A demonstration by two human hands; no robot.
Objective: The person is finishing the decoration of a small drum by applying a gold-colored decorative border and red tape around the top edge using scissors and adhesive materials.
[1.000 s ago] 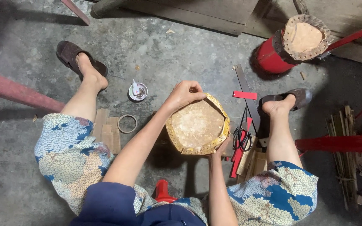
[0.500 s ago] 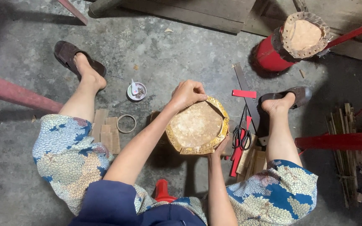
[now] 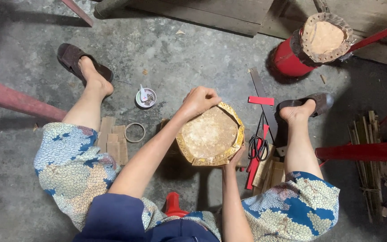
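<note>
Both hands hold a small drum (image 3: 210,134) between the knees of a person sitting low over a concrete floor (image 3: 202,49). Left hand (image 3: 200,99) is closed in a fist on the far rim, gripping the skin's edge. Right hand (image 3: 236,157) cups the near rim from below; only its fingertips show.

As a judgement, the work is well along: a pale skin already covers the top of the drum, and a yellowish edge folds down all round it. What fastens that edge cannot be seen, so what is left to do is unclear.

Around the drum lie scissors (image 3: 258,145) with red strips just to the right, a dark flat blade (image 3: 265,101) beyond them, wood slats (image 3: 113,139) and a ring (image 3: 134,132) to the left, and a small dish (image 3: 145,97) farther out. A red drum (image 3: 310,45) with a loose, ragged skin stands well apart at the upper right.

Hidden or unclear: the drum's body, the right palm, the dish's contents, and a red object (image 3: 173,204) under the lap.
</note>
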